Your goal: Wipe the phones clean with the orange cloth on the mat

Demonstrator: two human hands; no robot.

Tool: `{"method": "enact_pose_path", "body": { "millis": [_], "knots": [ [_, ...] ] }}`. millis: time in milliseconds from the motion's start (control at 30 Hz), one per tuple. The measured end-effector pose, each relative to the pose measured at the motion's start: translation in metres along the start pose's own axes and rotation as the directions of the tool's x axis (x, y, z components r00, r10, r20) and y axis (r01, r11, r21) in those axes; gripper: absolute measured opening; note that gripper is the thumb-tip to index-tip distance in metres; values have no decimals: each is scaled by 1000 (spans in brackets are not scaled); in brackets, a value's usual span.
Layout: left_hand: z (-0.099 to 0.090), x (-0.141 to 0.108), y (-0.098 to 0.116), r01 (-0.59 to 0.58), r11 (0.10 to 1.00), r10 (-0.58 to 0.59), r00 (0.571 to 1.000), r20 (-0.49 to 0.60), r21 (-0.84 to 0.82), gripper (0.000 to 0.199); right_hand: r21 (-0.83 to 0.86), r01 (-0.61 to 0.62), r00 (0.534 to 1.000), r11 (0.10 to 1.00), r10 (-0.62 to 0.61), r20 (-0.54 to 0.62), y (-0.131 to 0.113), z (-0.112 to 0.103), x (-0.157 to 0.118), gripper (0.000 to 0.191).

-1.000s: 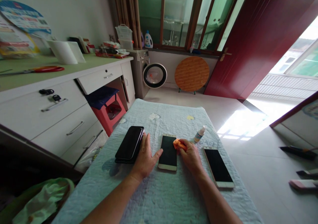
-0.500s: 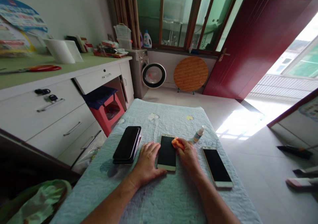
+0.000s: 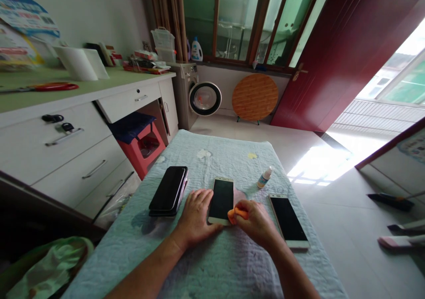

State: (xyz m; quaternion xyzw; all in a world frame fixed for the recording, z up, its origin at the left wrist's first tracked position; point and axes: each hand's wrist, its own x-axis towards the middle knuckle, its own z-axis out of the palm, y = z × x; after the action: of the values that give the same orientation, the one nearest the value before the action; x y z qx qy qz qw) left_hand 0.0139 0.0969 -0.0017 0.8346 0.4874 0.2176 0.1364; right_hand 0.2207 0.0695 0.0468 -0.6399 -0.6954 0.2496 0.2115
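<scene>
A gold-framed phone with a dark screen (image 3: pixel 222 198) lies face up on a pale blue quilted cloth (image 3: pixel 206 263). My left hand (image 3: pixel 196 217) rests against its left side and lower edge, thumb spread from the fingers. Pinched in my right hand (image 3: pixel 255 221) is an orange cloth (image 3: pixel 236 215), touching the phone's lower right corner. To the left sits a stack of phones with a black one on top (image 3: pixel 169 189). Another phone (image 3: pixel 288 220) lies on the right, and a small spray bottle (image 3: pixel 264 178) stands beyond my right hand.
Left of the covered table are a red stool (image 3: pixel 145 148), white drawers (image 3: pixel 76 157) and a lined bin (image 3: pixel 49 268). Farther back are a washing machine with its door open (image 3: pixel 205 98), a round wooden tabletop (image 3: pixel 255 97) and a red door (image 3: pixel 318 64).
My right hand and the orange cloth have moved down the phone's right edge, from near its top to its lower corner. My left hand stays on the left side.
</scene>
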Motion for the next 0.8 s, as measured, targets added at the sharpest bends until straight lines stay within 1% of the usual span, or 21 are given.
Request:
{"method": "enact_pose_path", "body": {
  "millis": [167,233,300,433,600,700,800],
  "knots": [
    [-1,0,0,-4,1000,4,1000,-1,2,93,42,11,997,999,-14,73,-3,-6,-3,12],
    [-1,0,0,-7,1000,7,1000,14,12,94,77,-5,997,997,-1,75,1,-4,-1,13],
    [-3,0,0,-10,1000,10,1000,29,21,94,136,-36,998,990,30,51,6,0,4,14],
    [-4,0,0,-34,999,34,999,27,13,90,246,-87,992,965,106,-63,16,9,17,15],
    [-4,-1,-2,-47,999,46,998,29,10,87,300,-59,965,952,132,-228,21,16,32,20],
    [-3,-1,-2,-48,999,48,998,27,9,87,328,-26,926,944,147,-349,24,19,39,23],
    [-3,-1,-1,-44,999,44,999,25,3,90,290,-8,858,957,156,-490,29,22,43,25]
  ]
}}
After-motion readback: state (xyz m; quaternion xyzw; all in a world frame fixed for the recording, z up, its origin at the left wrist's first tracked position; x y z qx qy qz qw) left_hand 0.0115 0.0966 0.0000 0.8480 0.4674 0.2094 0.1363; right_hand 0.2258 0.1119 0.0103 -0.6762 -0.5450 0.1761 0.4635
